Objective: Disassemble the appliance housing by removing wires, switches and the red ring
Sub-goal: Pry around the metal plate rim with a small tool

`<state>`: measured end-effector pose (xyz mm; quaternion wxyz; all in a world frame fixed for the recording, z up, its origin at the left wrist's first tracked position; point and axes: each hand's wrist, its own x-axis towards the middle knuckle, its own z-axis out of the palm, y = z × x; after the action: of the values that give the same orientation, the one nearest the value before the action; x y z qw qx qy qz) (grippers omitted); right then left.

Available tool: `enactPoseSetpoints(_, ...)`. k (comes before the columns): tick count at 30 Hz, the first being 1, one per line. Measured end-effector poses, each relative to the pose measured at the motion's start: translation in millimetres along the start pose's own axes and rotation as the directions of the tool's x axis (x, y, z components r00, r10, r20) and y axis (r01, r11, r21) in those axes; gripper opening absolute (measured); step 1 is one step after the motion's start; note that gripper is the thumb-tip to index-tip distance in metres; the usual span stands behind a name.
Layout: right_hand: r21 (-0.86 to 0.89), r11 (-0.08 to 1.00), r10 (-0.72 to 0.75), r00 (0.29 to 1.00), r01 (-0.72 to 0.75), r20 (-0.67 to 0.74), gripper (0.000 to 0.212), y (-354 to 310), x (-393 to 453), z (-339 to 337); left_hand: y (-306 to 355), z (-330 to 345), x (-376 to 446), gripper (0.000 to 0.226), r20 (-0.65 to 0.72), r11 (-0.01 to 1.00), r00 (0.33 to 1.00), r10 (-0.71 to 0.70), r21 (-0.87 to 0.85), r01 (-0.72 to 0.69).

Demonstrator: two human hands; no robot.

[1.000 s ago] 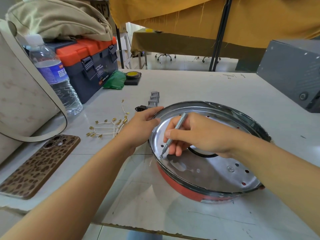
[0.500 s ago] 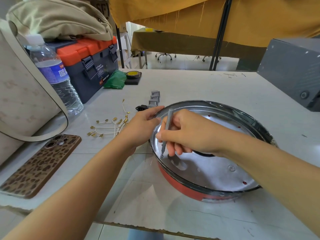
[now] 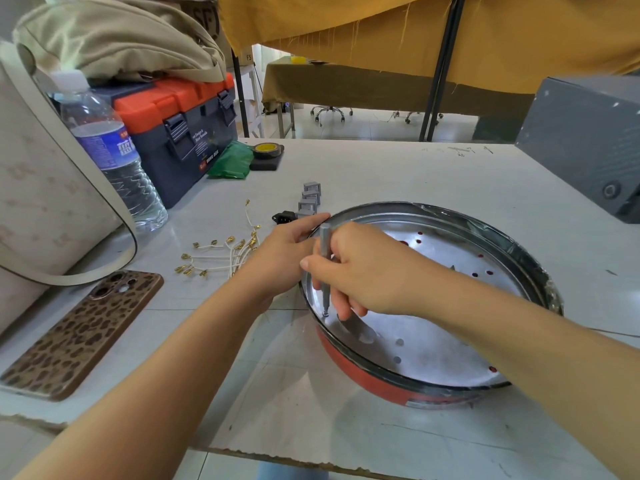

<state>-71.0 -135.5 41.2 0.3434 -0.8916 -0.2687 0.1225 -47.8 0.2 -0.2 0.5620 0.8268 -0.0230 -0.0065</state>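
The round appliance housing lies on the white table, its silver perforated plate facing up and the red ring around its lower edge. My right hand grips a thin grey screwdriver held nearly upright, its tip on a screw near the plate's left rim. My left hand rests against the housing's left rim with the fingers laid along it. White wires with brass terminals lie to the left. Several grey switches and a black socket sit behind my left hand.
A leopard-print phone lies at the near left beside a cream bag. A water bottle, an orange and blue toolbox, a green packet and a tape roll stand behind. A grey box sits at the far right.
My right hand has tilted the screwdriver from leaning to nearly upright, with its tip kept on the same spot. My left hand stays on the rim.
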Motion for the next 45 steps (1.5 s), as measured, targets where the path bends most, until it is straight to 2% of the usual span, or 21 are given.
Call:
enactPoseSetpoints(6, 0.123, 0.992, -0.014, 0.994, 0.001, 0.107, 0.034, 4, -1, -7, -1, 0, 1, 0.045, -0.005, 1.000, 1.000, -0.003, 0.012, 0.003)
enactPoseSetpoints(16, 0.098, 0.993, -0.096, 0.942, 0.067, 0.321, 0.032, 7, 8, -24, 1, -1, 2, 0.044, 0.007, 0.999, 1.000, -0.009, 0.039, 0.009)
enactPoseSetpoints(21, 0.075, 0.997, -0.037, 0.972, 0.020, 0.231, 0.034, 7, 3, -19, 0, -1, 2, 0.044, -0.009, 0.996, 1.000, -0.023, 0.082, 0.024)
enactPoseSetpoints(24, -0.155, 0.988, 0.016, 0.997, -0.005, 0.071, 0.038, 4, 0, -15, 0, -1, 3, 0.043, -0.006, 0.995, 0.999, -0.035, 0.089, 0.036)
enactPoseSetpoints(25, -0.183, 0.983, 0.014, 0.999, -0.009, 0.029, 0.037, 3, -1, -14, 0, -1, 3, 0.043, -0.006, 0.995, 0.999, -0.038, 0.088, 0.038)
enactPoseSetpoints(27, -0.143, 0.990, 0.006, 1.000, -0.010, -0.031, 0.033, 0, -4, -10, -1, 0, 2, 0.042, -0.009, 0.995, 0.999, -0.040, 0.087, 0.041)
enactPoseSetpoints(31, 0.091, 0.996, 0.017, 0.996, -0.009, -0.086, 0.025, -2, -8, -4, 0, 0, 1, 0.042, -0.017, 0.994, 0.999, -0.039, 0.106, 0.040)
enactPoseSetpoints(33, 0.121, 0.993, 0.000, 0.995, 0.013, -0.100, 0.024, 0, -8, -1, 1, 0, 2, 0.043, -0.017, 0.993, 0.999, -0.036, 0.113, 0.037)
enactPoseSetpoints(37, 0.029, 0.998, -0.047, 0.998, 0.048, -0.046, 0.023, 3, -8, -5, 2, 1, 2, 0.043, -0.019, 0.994, 1.000, -0.023, 0.103, 0.025)
enactPoseSetpoints(45, 0.119, 0.989, -0.104, 0.980, 0.084, 0.169, 0.015, 7, -2, -21, 2, -1, 1, 0.044, 0.000, 0.997, 1.000, 0.012, 0.076, -0.012)
